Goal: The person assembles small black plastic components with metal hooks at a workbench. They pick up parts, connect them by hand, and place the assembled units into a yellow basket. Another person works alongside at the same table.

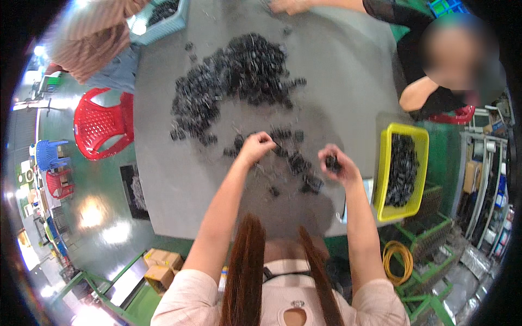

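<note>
My left hand (258, 149) is over the grey table with its thumb and fingers pinched together. What they hold, if anything, is too small to make out; a dark piece lies right by the fingertips. My right hand (343, 165) is curled, palm partly up, around small black plastic parts (332, 162). Loose black parts (297, 162) of the same look lie between the two hands. Farther off, a large heap of black parts (250, 65) spreads across the table (348, 81).
A yellow basket (382, 185) of black parts stands at the table's right edge, a light blue basket (176, 24) at the far left. Co-workers sit at the far left and far right; one's hand (291, 5) rests on the table. A red chair (103, 124) stands left.
</note>
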The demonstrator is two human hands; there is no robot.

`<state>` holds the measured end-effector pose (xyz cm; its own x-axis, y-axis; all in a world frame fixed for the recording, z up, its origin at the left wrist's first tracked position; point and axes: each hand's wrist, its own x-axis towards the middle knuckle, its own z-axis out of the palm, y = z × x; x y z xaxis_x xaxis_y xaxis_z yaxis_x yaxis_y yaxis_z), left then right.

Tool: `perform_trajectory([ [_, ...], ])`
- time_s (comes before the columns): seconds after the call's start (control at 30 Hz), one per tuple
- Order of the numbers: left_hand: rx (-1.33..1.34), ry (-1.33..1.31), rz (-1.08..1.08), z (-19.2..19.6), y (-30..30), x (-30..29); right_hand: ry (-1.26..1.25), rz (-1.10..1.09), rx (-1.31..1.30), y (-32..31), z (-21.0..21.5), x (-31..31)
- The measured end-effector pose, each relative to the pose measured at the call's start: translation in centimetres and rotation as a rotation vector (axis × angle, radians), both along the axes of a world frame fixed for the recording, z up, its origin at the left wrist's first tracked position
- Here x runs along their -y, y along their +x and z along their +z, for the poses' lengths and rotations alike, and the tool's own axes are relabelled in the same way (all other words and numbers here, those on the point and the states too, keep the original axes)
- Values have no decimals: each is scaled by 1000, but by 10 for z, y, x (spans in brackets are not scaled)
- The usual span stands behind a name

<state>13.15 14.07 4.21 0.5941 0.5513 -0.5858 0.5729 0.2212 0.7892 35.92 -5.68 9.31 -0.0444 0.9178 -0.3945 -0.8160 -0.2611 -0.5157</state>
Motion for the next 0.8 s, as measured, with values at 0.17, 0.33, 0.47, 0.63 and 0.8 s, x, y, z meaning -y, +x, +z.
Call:
perform_trajectory([
  [0.17,587,-657,241,27,-30,-25,-392,77,404,-3,-34,-45],
  [0.33,489,-528,364,37,-12,-34,-509,167,1456,-26,-58,-76],
  [0.47,6,281,82,-13,25,-20,-476,260,1654,-33,-67,-84],
  [0.63,-266,631,-130,-18,36,-1,-373,260,766,-7,-78,-69],
  [0.8,233,-491,257,9,-3,-25,-197,14,185,-4,-33,-50],
])
